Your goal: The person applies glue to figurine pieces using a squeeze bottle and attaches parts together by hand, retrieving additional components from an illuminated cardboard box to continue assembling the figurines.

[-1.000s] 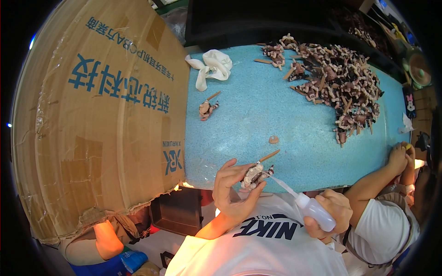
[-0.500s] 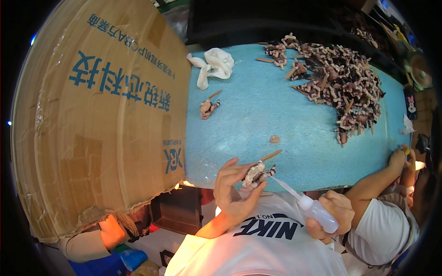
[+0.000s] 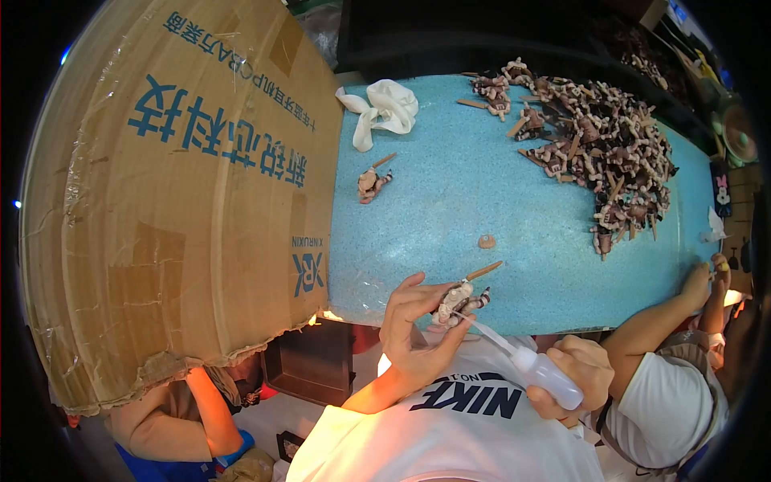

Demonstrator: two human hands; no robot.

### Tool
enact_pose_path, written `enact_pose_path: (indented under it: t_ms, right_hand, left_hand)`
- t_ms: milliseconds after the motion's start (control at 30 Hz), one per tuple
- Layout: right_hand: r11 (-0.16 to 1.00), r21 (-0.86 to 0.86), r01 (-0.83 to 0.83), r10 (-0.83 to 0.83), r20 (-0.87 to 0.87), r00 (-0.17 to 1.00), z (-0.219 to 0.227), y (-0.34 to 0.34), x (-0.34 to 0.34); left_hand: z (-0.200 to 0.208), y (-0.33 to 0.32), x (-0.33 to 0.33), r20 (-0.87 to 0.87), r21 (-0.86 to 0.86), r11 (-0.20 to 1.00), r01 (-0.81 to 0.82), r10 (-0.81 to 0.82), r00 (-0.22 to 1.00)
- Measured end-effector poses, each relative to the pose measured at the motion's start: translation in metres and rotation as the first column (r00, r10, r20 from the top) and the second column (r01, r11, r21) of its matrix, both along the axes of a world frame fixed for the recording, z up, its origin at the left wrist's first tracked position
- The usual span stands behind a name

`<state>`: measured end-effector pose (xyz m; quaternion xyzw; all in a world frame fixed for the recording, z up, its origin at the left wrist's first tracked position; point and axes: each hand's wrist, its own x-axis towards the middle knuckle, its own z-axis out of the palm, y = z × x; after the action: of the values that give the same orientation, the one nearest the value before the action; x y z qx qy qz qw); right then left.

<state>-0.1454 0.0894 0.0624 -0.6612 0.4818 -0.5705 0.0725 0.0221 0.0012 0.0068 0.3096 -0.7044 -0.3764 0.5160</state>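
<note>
Near the table's front edge, my left hand (image 3: 418, 332) pinches a small painted figurine (image 3: 454, 300) between thumb and fingers. A thin tan stick-like piece (image 3: 484, 271) juts from the figurine toward the upper right. My right hand (image 3: 577, 375) is wrapped round a translucent squeeze bottle (image 3: 548, 374) with a long thin nozzle. The nozzle tip is at the lower part of the figurine; whether it touches I cannot tell. Just beyond lies a small pinkish-tan piece (image 3: 486, 241) on the blue tabletop (image 3: 450, 185).
A large cardboard box (image 3: 193, 233) stands along the left. One figurine (image 3: 372, 185) and a crumpled white cloth (image 3: 384, 112) lie beside it. Heaped figurines (image 3: 610, 153) fill the far right. Co-workers' arms show at the right (image 3: 650, 317) and lower left (image 3: 210, 414).
The bottle's nozzle tip has moved from the figurine's right side to its lower part. The view has shifted slightly. At lower left, the co-worker's arm has changed position.
</note>
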Motion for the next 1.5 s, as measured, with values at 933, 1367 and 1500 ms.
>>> enact_pose_path:
  t_ms: [933,1367,1500]
  right_hand:
    - [0.993,0.081,0.087,-0.088,0.007,0.996,0.0001,0.0028,0.0006]
    - [0.997,0.042,0.07,-0.07,-0.006,0.998,-0.0032,0.002,-0.0001]
    - [0.994,0.083,0.076,-0.076,0.0,0.997,-0.0011,0.0044,-0.0017]
  left_hand:
    - [0.0016,0.0015,-0.0031,-0.046,0.089,0.995,-0.048,0.052,0.998]
    - [0.0007,0.0005,-0.0033,-0.045,0.071,0.996,-0.055,0.058,0.997]
    - [0.0001,0.0013,-0.0033,-0.051,0.079,0.995,-0.058,0.062,0.997]
